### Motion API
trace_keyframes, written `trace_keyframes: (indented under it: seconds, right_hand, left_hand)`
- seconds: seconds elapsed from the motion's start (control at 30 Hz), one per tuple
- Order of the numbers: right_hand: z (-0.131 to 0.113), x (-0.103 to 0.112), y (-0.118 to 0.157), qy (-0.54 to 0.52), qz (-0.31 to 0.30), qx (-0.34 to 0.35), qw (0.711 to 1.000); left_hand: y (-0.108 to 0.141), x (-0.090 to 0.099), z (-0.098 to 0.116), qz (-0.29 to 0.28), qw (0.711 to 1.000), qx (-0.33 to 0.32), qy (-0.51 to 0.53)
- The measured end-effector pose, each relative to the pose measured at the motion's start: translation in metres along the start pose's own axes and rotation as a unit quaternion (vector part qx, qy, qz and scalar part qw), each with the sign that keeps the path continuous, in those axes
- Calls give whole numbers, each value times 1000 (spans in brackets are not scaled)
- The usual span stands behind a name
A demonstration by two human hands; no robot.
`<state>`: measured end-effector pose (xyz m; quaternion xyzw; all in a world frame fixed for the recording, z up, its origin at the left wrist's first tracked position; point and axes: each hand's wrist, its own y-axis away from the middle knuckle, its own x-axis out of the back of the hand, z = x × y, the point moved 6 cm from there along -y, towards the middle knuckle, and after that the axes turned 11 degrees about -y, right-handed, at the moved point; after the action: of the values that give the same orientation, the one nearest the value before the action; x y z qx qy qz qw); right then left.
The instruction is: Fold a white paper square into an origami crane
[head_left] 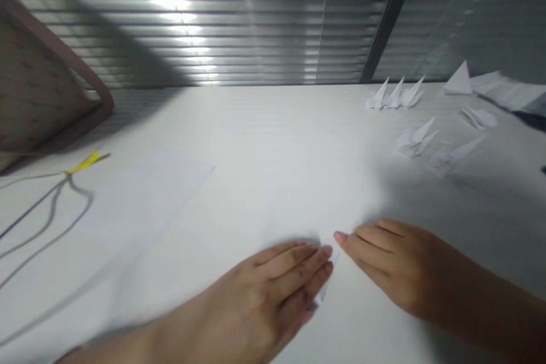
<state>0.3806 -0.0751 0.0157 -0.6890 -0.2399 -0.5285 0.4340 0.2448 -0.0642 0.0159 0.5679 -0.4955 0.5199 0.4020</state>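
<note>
Left hand (273, 296) flat, fingers extended, pressing folded paper (329, 276) against desk (273, 142), not gripping. Right hand (396, 267) open, fingertip just beside paper. Finished paper cranes (396, 94) at far edge; plain sheet (140, 205) lies unfolded at left.

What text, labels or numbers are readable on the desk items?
None readable. The white paper sheet and folded paper cranes show no words, numbers or signs. The yellow strip is too small and blurred to tell whether it carries any marking.
</note>
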Motion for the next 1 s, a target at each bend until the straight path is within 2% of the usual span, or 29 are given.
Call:
trace_keyframes:
  seconds: [0.1,0.17,0.3,0.47,0.63,1.0]
  right_hand:
    - [4,-2,3,-11,17,-21,1000]
    - [8,-2,4,-23,19,-36,999]
    - [19,1,5,-55,-7,-74,996]
    - [33,13,4,-88,43,-120,988]
    - [27,10,-2,-49,49,-54,996]
    - [14,11,-3,-18,20,43,999]
  left_hand:
    - [0,0,0,-7,1000,-9,20]
    - [-1,1,-2,-11,999,6,45]
    - [-3,2,-6,-20,996,29,84]
    - [-4,3,-8,-8,994,35,104]
    - [-3,2,-8,6,994,39,98]
    - [-1,1,-5,16,996,28,80]
